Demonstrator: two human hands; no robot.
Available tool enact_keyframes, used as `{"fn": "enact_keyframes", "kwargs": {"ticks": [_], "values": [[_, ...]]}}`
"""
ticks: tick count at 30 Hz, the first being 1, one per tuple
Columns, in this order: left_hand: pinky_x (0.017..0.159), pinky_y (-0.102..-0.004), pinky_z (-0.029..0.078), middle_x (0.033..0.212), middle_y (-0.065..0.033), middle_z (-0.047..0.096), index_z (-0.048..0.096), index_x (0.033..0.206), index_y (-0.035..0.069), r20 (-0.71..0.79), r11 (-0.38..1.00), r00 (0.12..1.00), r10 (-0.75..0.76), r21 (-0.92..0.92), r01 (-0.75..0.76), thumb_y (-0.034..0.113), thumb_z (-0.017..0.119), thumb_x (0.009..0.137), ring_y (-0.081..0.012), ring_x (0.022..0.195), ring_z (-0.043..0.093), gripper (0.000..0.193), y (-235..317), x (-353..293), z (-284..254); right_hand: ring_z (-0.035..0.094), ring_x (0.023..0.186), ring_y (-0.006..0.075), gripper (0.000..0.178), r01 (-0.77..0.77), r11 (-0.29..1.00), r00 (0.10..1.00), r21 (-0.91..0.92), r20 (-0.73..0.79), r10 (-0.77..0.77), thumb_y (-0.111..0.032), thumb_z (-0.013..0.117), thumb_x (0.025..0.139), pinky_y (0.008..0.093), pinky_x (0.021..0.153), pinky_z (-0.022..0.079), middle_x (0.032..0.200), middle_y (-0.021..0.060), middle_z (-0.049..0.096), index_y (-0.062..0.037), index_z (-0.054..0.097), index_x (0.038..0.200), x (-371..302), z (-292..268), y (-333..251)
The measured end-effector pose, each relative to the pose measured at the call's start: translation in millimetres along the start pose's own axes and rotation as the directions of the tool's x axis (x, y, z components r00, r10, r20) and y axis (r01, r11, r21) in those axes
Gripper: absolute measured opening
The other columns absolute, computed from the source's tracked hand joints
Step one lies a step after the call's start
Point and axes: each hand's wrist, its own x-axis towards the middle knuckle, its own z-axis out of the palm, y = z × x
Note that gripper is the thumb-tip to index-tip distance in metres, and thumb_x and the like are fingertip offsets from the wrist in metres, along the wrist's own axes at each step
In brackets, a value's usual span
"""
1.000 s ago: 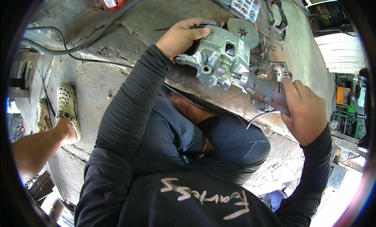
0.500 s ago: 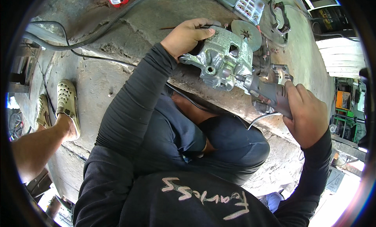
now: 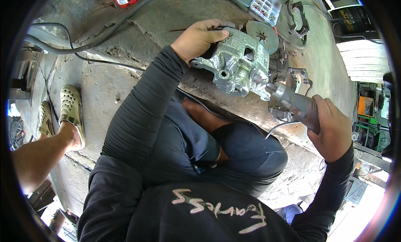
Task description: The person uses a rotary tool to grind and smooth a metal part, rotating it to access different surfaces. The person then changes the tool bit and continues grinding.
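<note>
A silvery metal brake caliper [image 3: 240,60] rests over the edge of the concrete ledge. My left hand [image 3: 204,38] grips its upper left end, thumb on top and fingers over the far side. In my right hand [image 3: 332,123] is a dark corded rotary grinder [image 3: 298,104], pointed left at the caliper. The small bit [image 3: 260,78] at its tip lies at the caliper's right side and is blurred; whether it touches the metal I cannot tell. A thin grey cord [image 3: 280,127] hangs below the grinder.
Behind the caliper stands a grey disc [image 3: 263,35] with a star-shaped hole. A compartment box [image 3: 266,7] and another metal bracket [image 3: 297,18] lie farther back. Dark parts [image 3: 298,79] sit right of the caliper. A corrugated hose [image 3: 121,23] crosses the ledge. Someone's clog-shod foot [image 3: 72,110] is at left.
My right hand has shifted slightly right and down with the grinder, drawing its bit toward the caliper's right edge. The left hand and caliper stay nearly still.
</note>
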Motion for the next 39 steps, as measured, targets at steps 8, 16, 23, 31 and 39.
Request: {"fn": "enact_keyframes", "kwargs": {"ticks": [8,16,23,31,39], "values": [[0.085,-0.0257,0.05,0.108,-0.0091,0.068,0.059,0.126,-0.005,-0.134,0.998,0.99,0.046,0.042,-0.041,0.012,0.061,0.096,-0.0136,0.095,0.064,0.035,1.6,-10.4,7.9,0.065,0.087,0.0346,0.06,0.021,0.982,0.994,0.185,-0.111,0.0,-0.008,0.074,0.066,0.0416,0.072,0.053,0.099,0.0147,0.062,-0.0022,0.053,0.122,-8.4,38.5,-8.4],[0.088,-0.0262,0.048,0.11,-0.0116,0.066,0.057,0.126,-0.007,-0.468,0.966,0.852,0.233,0.014,-0.257,0.006,0.06,0.095,-0.0141,0.097,0.061,0.034,-10.9,-44.2,46.2,0.066,0.088,0.0335,0.065,-0.03,0.982,0.999,0.184,-0.009,0.032,-0.013,0.079,0.066,0.042,0.071,0.055,0.102,0.0154,0.062,0.0008,0.051,0.124,-21.7,46.3,-23.9],[0.097,-0.0302,0.044,0.12,-0.0143,0.058,0.044,0.135,-0.005,-0.672,0.94,0.71,0.212,-0.057,-0.335,0.006,0.051,0.099,-0.0179,0.107,0.056,0.038,-28.0,-68.9,74.4,0.066,0.088,0.0338,0.066,-0.092,0.973,0.996,0.214,0.012,0.091,-0.014,0.079,0.067,0.0427,0.071,0.055,0.102,0.0162,0.06,0.0007,0.049,0.124,-33.3,53.9,-27.4],[0.098,-0.0294,0.043,0.124,-0.0123,0.055,0.043,0.137,-0.001,-0.689,0.923,0.68,0.251,-0.041,-0.383,0.006,0.047,0.101,-0.0165,0.109,0.054,0.037,-34.7,-72.6,79.0,0.066,0.089,0.0349,0.066,-0.154,0.954,0.988,0.259,0.029,0.152,-0.017,0.079,0.069,0.0423,0.072,0.055,0.102,0.0169,0.059,0.002,0.048,0.124,-34.5,60.5,-32.7],[0.097,-0.0289,0.043,0.123,-0.0114,0.056,0.045,0.137,0.0,-0.699,0.936,0.662,0.269,0.027,-0.352,0.007,0.047,0.102,-0.0156,0.108,0.055,0.036,-40.9,-75.1,75.0,0.066,0.088,0.0344,0.066,-0.157,0.955,0.988,0.251,0.037,0.152,-0.016,0.079,0.069,0.0429,0.071,0.054,0.1,0.017,0.059,0.0016,0.047,0.123,-37.7,56.9,-34.8]]}}
